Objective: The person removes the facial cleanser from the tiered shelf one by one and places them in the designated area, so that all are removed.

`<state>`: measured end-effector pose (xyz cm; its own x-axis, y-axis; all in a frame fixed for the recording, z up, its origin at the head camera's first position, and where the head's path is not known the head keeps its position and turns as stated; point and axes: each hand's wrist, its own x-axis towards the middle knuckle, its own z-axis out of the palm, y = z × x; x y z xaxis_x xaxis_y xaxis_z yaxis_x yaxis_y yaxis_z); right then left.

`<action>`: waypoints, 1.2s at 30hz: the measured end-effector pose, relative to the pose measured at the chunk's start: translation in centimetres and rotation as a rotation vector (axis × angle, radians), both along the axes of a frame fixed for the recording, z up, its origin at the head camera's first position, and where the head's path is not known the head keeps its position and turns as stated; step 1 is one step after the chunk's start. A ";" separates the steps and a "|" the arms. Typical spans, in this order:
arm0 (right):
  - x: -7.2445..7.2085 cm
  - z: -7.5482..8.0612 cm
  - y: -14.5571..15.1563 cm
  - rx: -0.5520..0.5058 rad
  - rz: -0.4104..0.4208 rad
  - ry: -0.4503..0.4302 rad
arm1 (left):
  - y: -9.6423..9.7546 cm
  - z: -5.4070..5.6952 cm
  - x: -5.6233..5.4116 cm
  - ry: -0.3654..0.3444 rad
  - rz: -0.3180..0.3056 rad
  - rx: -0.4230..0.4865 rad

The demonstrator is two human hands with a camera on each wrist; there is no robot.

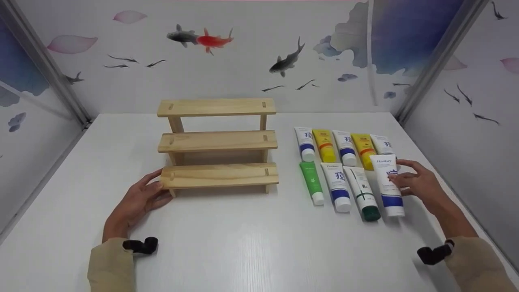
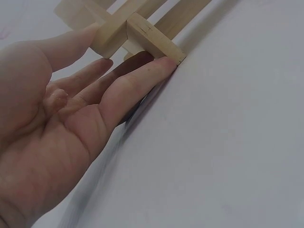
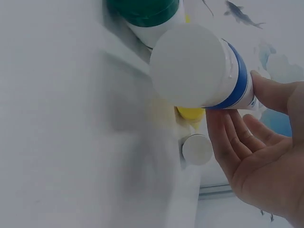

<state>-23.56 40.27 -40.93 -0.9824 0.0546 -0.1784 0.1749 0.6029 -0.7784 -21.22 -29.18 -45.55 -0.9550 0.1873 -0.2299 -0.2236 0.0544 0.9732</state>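
A three-tier wooden display stand (image 1: 221, 176) stands left of centre in the head view. My left hand (image 1: 138, 202) holds the left end of its lowest step, the thumb at the board's end and the other fingers by the leg (image 2: 154, 40), as the left wrist view shows. On the right, my right hand (image 1: 425, 186) pinches a white squeeze tube (image 1: 387, 184) with a blue band between thumb and fingers. Its white cap (image 3: 187, 64) points toward me, raised over the table with a shadow beneath.
Beside the held tube lie a white tube with a dark green cap (image 1: 369, 213), a blue-banded white tube (image 1: 336, 182) and a green tube (image 1: 311, 180). Behind them is a row of white and yellow tubes (image 1: 324, 142). Printed panels (image 1: 243, 81) wall the white table (image 1: 243, 243).
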 end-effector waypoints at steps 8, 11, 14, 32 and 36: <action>-0.5 -0.8 0.3 0.017 -0.035 -0.190 | 0.0 0.0 0.1 -0.009 0.011 -0.015; -0.6 -1.0 0.4 0.006 -0.031 -0.238 | 0.0 0.0 0.1 -0.002 0.008 -0.025; -0.6 -1.1 0.3 0.000 -0.025 -0.268 | 0.0 0.0 0.1 -0.001 0.007 -0.023; -1.0 -1.9 0.3 0.019 -0.049 -0.289 | 0.3 -0.3 0.1 0.008 0.013 -0.029; -1.2 -1.8 0.3 0.037 -0.029 -0.279 | 0.1 -0.2 0.2 0.012 0.018 -0.029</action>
